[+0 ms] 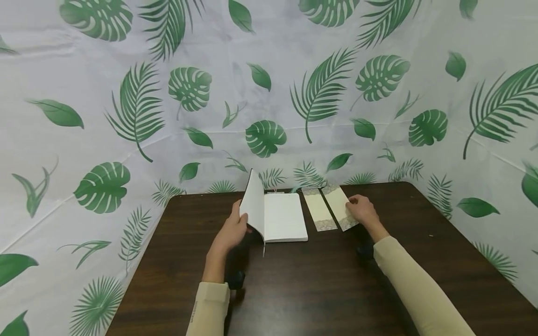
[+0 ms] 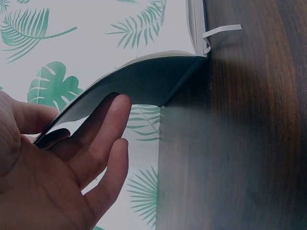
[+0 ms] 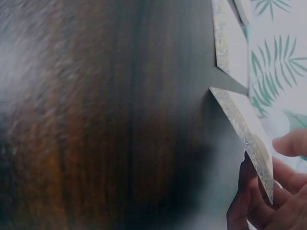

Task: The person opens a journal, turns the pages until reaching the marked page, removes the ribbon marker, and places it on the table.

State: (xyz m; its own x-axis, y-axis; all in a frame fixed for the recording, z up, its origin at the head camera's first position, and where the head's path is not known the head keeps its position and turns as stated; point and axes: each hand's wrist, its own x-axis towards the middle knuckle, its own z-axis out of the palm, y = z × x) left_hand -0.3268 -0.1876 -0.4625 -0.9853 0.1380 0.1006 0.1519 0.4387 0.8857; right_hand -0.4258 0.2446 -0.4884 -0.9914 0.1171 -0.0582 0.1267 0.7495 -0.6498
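Note:
An open notebook (image 1: 286, 217) with a dark cover and lined pages lies toward the back of the table. My left hand (image 1: 230, 227) pinches its raised front cover (image 1: 254, 205) between thumb and fingers; the left wrist view shows the cover (image 2: 144, 79) bending upward. A thin ribbon bookmark (image 2: 223, 30) sticks out at the spine. To the notebook's right lie two cream paper strips with patterned ends. My right hand (image 1: 362, 209) holds the edge of the right strip (image 1: 337, 205), which tilts up off the table in the right wrist view. The left strip (image 1: 319, 210) lies flat, untouched.
The dark wooden table (image 1: 319, 289) reaches back to a white cloth backdrop (image 1: 235, 93) with green leaf prints. Some small thin item (image 1: 275, 191) shows behind the notebook, too small to tell. Dark wrist gear (image 1: 364, 252) sits under the right wrist.

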